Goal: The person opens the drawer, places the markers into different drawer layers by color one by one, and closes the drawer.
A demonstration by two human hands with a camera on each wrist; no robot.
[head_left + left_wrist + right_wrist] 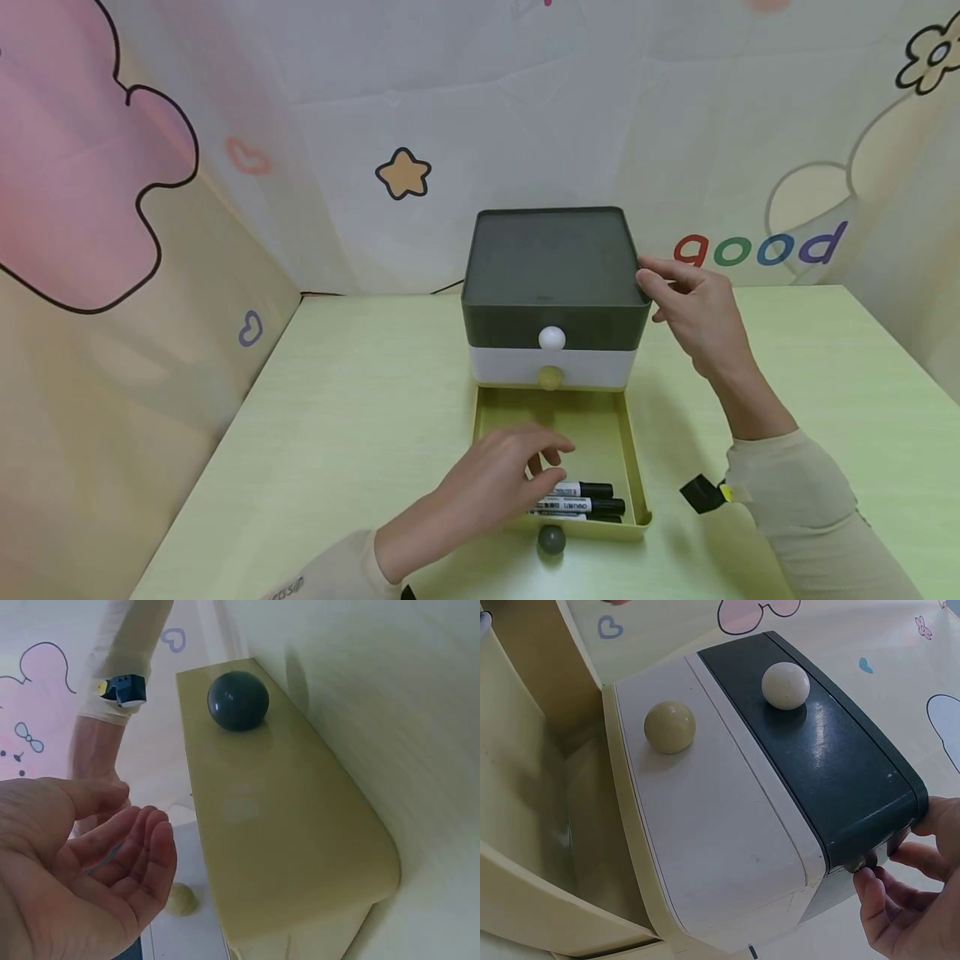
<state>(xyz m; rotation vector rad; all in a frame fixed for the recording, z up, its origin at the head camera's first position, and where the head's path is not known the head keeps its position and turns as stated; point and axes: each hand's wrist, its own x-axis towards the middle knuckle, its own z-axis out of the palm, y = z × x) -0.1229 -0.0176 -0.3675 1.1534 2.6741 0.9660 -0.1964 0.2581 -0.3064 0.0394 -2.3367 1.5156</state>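
A stacked desk drawer box (553,258) has a dark green top tier, a white middle tier and a yellow bottom tier. Its yellow bottom drawer (635,483) is pulled out, with black-capped white marker pens (573,505) lying at the front. My left hand (498,471) hovers over this drawer, fingers loosely bent and holding nothing; it hides part of the pens. At the box's right side, my right hand (697,312) touches the dark top tier near its upper edge with thumb and fingertips. A dark round knob (238,700) sits on the bottom drawer's front.
The white knob (785,685) and yellow knob (670,727) mark the two upper drawers, both closed. Behind the pale green table (360,417) hangs a printed cloth backdrop (450,92). A small dark device (702,493) is worn at the right sleeve.
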